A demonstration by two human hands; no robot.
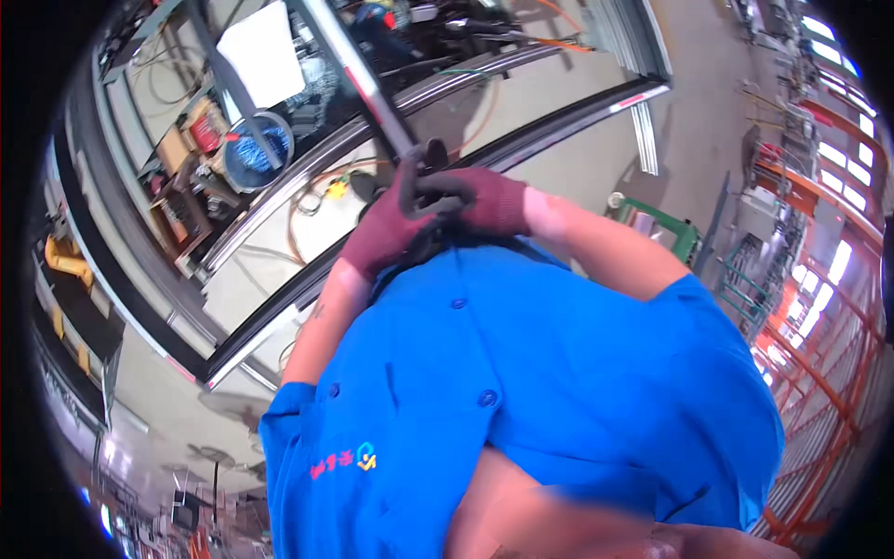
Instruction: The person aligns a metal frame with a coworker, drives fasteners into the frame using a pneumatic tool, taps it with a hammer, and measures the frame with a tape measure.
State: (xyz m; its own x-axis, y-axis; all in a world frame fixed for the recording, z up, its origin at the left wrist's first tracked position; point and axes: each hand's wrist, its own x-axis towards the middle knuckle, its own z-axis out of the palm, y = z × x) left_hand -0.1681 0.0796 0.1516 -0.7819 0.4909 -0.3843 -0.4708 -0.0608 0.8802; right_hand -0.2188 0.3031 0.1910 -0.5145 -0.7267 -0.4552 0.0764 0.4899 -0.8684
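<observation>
My two hands meet in front of my waist, both in maroon work gloves with dark fingers and palms. My left hand has a finger stretched upward and its thumb reaching toward the other hand, with a gap between them. My right hand comes in from the right, its fingers bent and pressed up against the left hand's fingers. Whatever they may pinch is hidden. Just beyond the fingers is the near end of a dark bar with a pale, red-marked strip. A long black frame rail crosses close behind both hands.
Inside the large frame stand a bucket with blue contents, a red-and-white box and a white sheet. A yellow object lies among cables. A green metal frame stands to the right, and orange racks lie farther off.
</observation>
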